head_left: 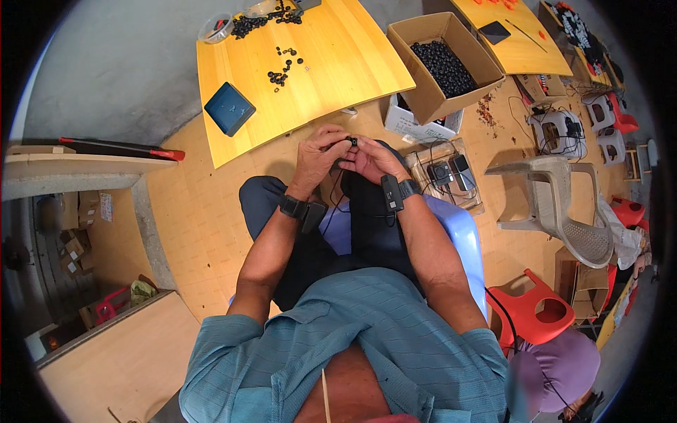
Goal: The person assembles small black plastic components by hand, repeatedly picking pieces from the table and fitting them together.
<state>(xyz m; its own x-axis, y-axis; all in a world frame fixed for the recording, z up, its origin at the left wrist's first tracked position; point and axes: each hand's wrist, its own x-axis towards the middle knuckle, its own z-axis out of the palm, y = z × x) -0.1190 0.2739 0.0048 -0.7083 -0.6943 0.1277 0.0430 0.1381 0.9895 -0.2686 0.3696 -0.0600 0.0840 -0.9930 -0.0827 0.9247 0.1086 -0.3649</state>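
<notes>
A small black part (353, 142) sits pinched between the fingertips of both hands, above my lap and just off the table's near edge. My left hand (321, 154) closes on it from the left, and my right hand (375, 159) grips it from the right. The fingers cover most of it, so its exact kind cannot be made out. On the yellow table (338, 56) ahead lie loose small black parts (283, 74), with a denser pile (254, 25) at the far edge. A dark blue tray (230, 108) holding tiny bits rests at the table's left corner.
A clear round tub (215, 28) stands at the table's far left. To the right, a cardboard box (416, 35) full of black parts sits above a white box (405, 121). Devices with cables (441, 173) lie beside my right knee. Farther right stand a beige chair (557, 201) and a red stool (532, 310).
</notes>
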